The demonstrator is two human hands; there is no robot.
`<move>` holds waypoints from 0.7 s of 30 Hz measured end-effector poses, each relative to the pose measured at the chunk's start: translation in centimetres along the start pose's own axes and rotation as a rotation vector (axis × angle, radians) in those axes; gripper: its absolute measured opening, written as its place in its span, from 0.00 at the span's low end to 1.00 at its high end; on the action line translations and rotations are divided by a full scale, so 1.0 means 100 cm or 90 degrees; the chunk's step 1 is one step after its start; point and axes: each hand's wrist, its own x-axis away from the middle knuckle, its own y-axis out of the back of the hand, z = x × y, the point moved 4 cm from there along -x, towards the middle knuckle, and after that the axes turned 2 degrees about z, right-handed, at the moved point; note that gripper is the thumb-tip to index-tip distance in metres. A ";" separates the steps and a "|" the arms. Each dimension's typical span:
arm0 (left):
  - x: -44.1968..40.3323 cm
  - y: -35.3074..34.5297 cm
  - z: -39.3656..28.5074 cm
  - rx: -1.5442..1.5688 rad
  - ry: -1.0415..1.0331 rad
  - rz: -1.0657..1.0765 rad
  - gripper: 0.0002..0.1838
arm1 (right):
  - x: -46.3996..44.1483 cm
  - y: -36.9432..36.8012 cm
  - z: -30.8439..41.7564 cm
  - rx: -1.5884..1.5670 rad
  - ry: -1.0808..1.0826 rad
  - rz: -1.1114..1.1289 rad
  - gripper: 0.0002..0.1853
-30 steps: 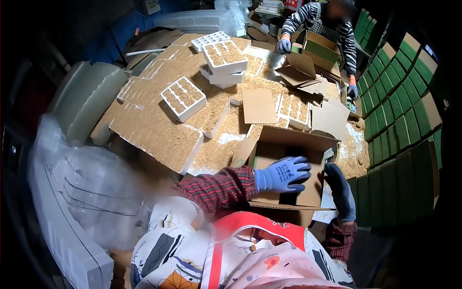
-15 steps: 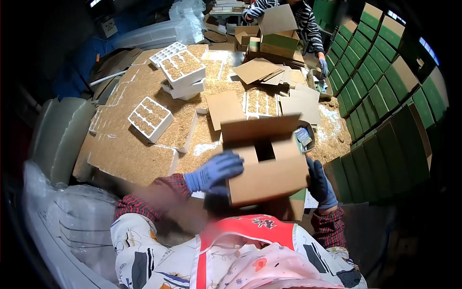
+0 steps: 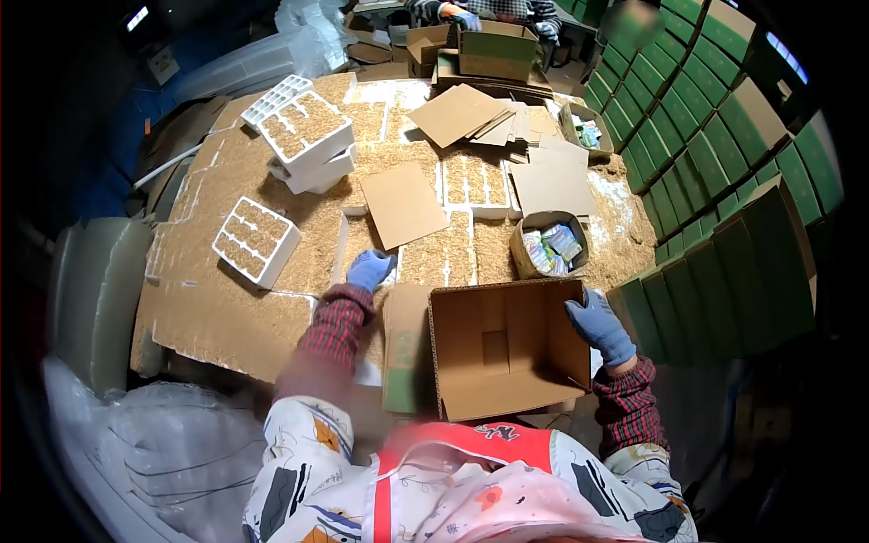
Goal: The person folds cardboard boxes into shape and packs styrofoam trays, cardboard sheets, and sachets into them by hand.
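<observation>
An open cardboard box (image 3: 511,348) stands in front of me, its inside facing up toward me. My right hand (image 3: 602,328), in a blue glove, grips the box's right wall near the top. On the table left of the box, my left hand (image 3: 369,270), also gloved in blue, reaches down with its fingers curled at a white foam edge (image 3: 391,270). What those fingers hold, if anything, is hidden. Under and left of the open box lies another green-and-brown box (image 3: 407,348).
White foam trays (image 3: 258,240) filled with brown shavings cover the table, some stacked (image 3: 312,136). Cardboard sheets (image 3: 405,206) lie about. A container of small packets (image 3: 552,246) stands behind the box. Green boxes (image 3: 715,154) are stacked right. Across the table, a co-worker's gloved hand (image 3: 463,18) touches a box.
The box has turned from flaps facing up to its open inside showing. My left hand has left it and moved forward to the table. The co-worker's flat sheet is gone from view.
</observation>
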 end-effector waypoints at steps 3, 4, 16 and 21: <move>-0.020 -0.030 0.004 0.128 0.041 0.291 0.13 | 0.002 0.013 -0.015 0.028 -0.096 0.090 0.17; -0.019 -0.028 -0.015 -0.099 -0.260 0.129 0.08 | 0.009 0.032 0.012 -0.069 -0.110 0.116 0.19; 0.004 -0.027 -0.043 0.420 0.128 0.287 0.42 | 0.017 0.026 -0.010 -0.016 -0.196 0.094 0.23; -0.023 -0.049 -0.010 0.486 0.093 0.299 0.41 | 0.019 0.029 -0.002 -0.094 -0.210 0.069 0.25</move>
